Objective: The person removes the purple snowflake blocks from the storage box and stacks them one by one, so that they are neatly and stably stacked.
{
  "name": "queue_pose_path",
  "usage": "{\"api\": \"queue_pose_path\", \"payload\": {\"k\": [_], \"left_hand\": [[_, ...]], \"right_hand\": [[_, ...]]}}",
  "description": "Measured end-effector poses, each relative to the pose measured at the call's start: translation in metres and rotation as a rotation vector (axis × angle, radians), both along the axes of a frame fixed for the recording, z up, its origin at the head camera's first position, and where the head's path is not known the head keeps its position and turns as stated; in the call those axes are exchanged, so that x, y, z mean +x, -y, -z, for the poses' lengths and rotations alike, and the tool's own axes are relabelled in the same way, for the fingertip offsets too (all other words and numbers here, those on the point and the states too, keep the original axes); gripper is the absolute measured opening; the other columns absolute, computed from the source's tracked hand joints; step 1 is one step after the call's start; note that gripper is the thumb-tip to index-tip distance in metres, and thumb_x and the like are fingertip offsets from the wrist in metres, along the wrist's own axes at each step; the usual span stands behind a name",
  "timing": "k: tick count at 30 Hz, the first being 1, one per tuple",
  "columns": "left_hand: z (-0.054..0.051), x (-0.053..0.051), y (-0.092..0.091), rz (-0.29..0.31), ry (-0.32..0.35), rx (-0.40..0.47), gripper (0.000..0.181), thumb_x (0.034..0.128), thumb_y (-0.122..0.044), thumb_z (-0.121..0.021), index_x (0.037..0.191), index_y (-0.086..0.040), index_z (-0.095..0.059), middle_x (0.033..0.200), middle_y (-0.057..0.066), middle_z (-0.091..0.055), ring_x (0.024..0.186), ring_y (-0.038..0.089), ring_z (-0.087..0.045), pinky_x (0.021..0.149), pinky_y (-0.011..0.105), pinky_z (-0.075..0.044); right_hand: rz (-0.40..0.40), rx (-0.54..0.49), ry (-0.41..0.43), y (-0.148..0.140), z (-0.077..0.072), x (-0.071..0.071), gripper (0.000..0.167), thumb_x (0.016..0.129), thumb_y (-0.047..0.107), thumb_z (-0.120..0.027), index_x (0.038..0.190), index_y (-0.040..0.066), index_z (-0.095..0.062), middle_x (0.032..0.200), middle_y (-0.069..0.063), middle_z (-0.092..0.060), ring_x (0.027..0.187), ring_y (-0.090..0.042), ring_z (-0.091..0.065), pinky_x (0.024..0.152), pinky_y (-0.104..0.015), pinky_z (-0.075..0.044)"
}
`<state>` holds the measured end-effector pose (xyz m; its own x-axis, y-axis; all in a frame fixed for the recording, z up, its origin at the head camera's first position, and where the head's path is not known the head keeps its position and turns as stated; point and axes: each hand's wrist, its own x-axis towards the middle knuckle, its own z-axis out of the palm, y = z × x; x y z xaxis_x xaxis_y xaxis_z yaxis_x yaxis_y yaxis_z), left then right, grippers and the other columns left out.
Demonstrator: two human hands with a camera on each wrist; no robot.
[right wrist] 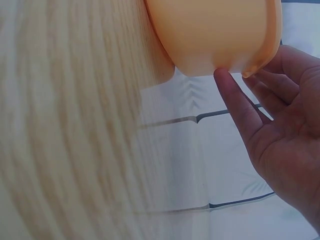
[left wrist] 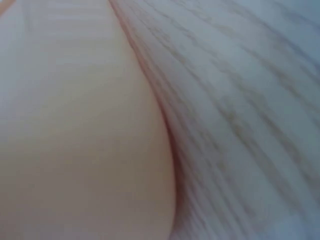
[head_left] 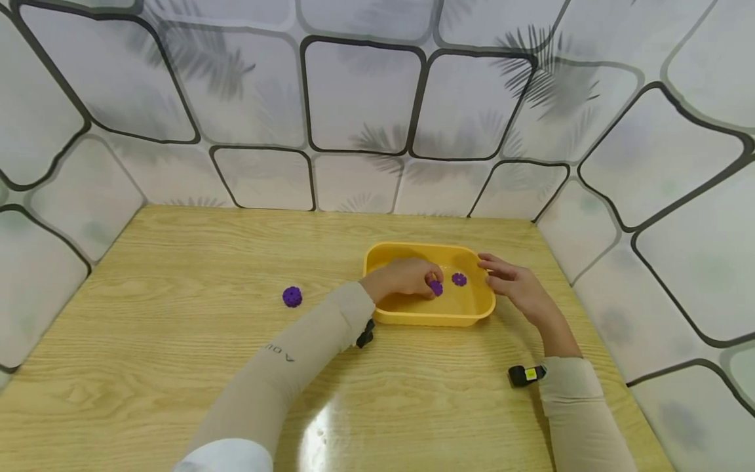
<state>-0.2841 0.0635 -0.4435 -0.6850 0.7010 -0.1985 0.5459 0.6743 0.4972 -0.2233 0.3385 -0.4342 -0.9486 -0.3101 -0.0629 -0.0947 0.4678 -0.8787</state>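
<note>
In the head view, my left hand [head_left: 408, 278] reaches over the near-left rim into a yellow plastic tray [head_left: 430, 319]. It pinches a small purple flower-shaped disc [head_left: 436, 288] between thumb and fingers. A second purple flower-shaped disc [head_left: 459, 279] lies on the tray floor, just right of that hand. My right hand [head_left: 519, 286] is at the tray's right end, fingers loosely extended. The right wrist view shows fingertips [right wrist: 222, 75] touching the outer wall and rim of the tray [right wrist: 215, 37]. Only the blurred tray wall [left wrist: 85, 130] and tabletop fill the left wrist view.
A round purple cluster [head_left: 291, 296] with holes sits on the wood-grain table [head_left: 177, 328], left of the tray. Patterned panels [head_left: 366, 98] enclose the table at the back and both sides. Black wrist cameras [head_left: 525, 375] hang by both forearms.
</note>
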Motion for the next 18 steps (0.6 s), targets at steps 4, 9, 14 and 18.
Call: {"api": "queue_pose_path", "payload": {"k": [4, 9, 14, 18], "left_hand": [[-0.001, -0.003, 0.003, 0.001, 0.003, 0.064, 0.041, 0.0931, -0.032, -0.073, 0.131, -0.02, -0.064, 0.118, -0.001, -0.068, 0.107, 0.014, -0.062, 0.096, 0.03, -0.048], [-0.005, -0.005, 0.02, -0.005, 0.051, 0.175, 0.041, 0.0943, -0.028, -0.072, 0.132, -0.015, -0.062, 0.122, 0.002, -0.066, 0.113, 0.016, -0.06, 0.102, 0.031, -0.047], [-0.019, 0.002, 0.049, -0.031, 0.043, 0.254, 0.04, 0.0949, -0.024, -0.071, 0.132, -0.014, -0.062, 0.124, 0.002, -0.064, 0.119, 0.019, -0.057, 0.103, 0.036, -0.046], [-0.033, 0.013, 0.075, -0.062, 0.004, 0.289, 0.04, 0.0941, -0.026, -0.072, 0.131, -0.015, -0.063, 0.125, 0.002, -0.062, 0.12, 0.025, -0.057, 0.1, 0.039, -0.047]], "right_hand": [[-0.002, 0.005, -0.007, 0.0, 0.0, -0.001, 0.05, 0.104, 0.026, -0.057, 0.149, 0.006, -0.049, 0.166, -0.004, -0.027, 0.15, -0.031, -0.031, 0.098, -0.017, -0.047], [-0.005, 0.007, -0.009, 0.001, 0.0, -0.001, 0.05, 0.104, 0.026, -0.057, 0.149, 0.006, -0.048, 0.166, -0.005, -0.027, 0.15, -0.032, -0.031, 0.099, -0.018, -0.047], [-0.012, 0.009, -0.015, 0.001, -0.001, 0.0, 0.051, 0.105, 0.026, -0.056, 0.15, 0.005, -0.047, 0.166, -0.005, -0.027, 0.15, -0.032, -0.031, 0.099, -0.017, -0.046], [-0.014, 0.013, -0.012, 0.001, -0.001, 0.001, 0.05, 0.105, 0.026, -0.056, 0.15, 0.005, -0.047, 0.166, -0.005, -0.026, 0.15, -0.032, -0.03, 0.1, -0.019, -0.046]]}}
